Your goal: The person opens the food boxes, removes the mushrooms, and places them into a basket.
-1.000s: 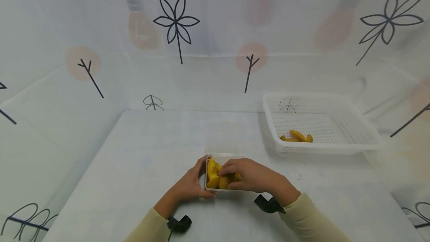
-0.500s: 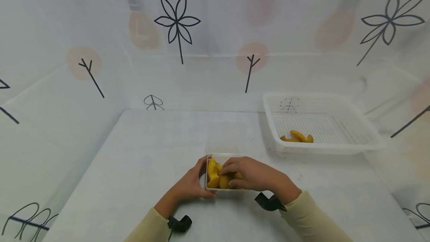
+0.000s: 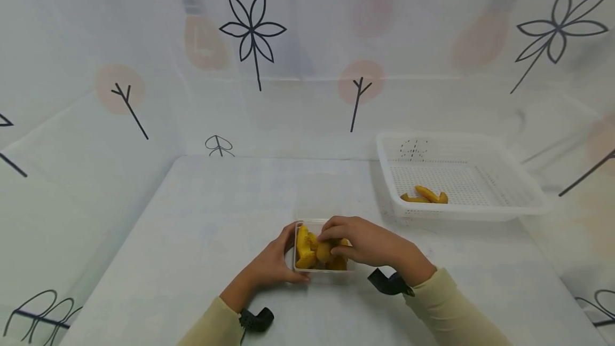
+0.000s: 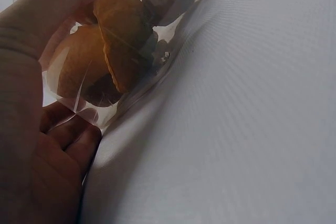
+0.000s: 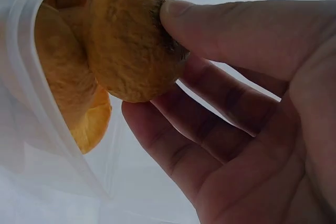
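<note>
A small clear plastic box (image 3: 309,270) holds several yellow mushrooms (image 3: 304,244) and rests on the white-covered table. My left hand (image 3: 271,261) grips its left side, thumb along the near edge and fingers behind the far corner. In the left wrist view mushrooms (image 4: 123,38) show through the clear wall. My right hand (image 3: 367,243) pinches one round-capped yellow mushroom (image 5: 128,35) between thumb and fingertips, over the right part of the box. The right wrist view shows its wrinkled cap with a dark patch by the thumb, right at other mushrooms (image 5: 65,66) inside the rim.
A white perforated plastic basket (image 3: 480,210) stands at the back right of the table (image 3: 216,218), with a few yellow mushrooms (image 3: 427,195) in its near left corner. A white patterned curtain (image 3: 307,105) surrounds the table at the back and sides.
My right hand has risen slightly and shifted back and right, lifting the round-capped mushroom among the others. My left hand keeps its grip on the box.
</note>
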### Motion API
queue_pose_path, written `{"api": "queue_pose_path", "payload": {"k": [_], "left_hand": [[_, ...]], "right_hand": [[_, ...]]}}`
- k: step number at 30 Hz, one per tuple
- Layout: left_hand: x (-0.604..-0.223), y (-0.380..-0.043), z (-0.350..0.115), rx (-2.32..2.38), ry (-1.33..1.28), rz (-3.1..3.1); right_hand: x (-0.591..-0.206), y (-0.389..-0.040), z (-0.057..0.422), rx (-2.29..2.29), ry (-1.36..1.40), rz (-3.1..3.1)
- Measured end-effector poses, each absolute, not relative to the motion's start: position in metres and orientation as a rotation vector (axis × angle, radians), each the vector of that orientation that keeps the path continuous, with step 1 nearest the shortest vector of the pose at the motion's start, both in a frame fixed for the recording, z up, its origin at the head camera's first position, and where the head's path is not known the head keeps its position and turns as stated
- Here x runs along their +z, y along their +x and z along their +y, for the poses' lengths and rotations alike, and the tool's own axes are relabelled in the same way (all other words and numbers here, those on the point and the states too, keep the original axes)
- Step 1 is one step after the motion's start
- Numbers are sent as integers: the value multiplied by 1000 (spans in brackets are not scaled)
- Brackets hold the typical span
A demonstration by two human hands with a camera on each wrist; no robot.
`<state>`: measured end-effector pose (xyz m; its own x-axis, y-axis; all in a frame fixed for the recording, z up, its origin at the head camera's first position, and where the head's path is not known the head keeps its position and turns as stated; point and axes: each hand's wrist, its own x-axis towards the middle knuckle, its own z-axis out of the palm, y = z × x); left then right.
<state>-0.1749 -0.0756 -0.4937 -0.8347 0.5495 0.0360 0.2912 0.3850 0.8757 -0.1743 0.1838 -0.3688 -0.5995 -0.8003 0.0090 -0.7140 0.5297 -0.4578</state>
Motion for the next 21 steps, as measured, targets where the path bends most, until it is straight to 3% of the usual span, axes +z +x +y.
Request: {"api": "queue_pose_path", "payload": {"k": [21], "left_hand": [[-492,-175,-75,1401,717,2408]], "right_hand": [[-356,-172,192,-691,-1262,2479]]}}
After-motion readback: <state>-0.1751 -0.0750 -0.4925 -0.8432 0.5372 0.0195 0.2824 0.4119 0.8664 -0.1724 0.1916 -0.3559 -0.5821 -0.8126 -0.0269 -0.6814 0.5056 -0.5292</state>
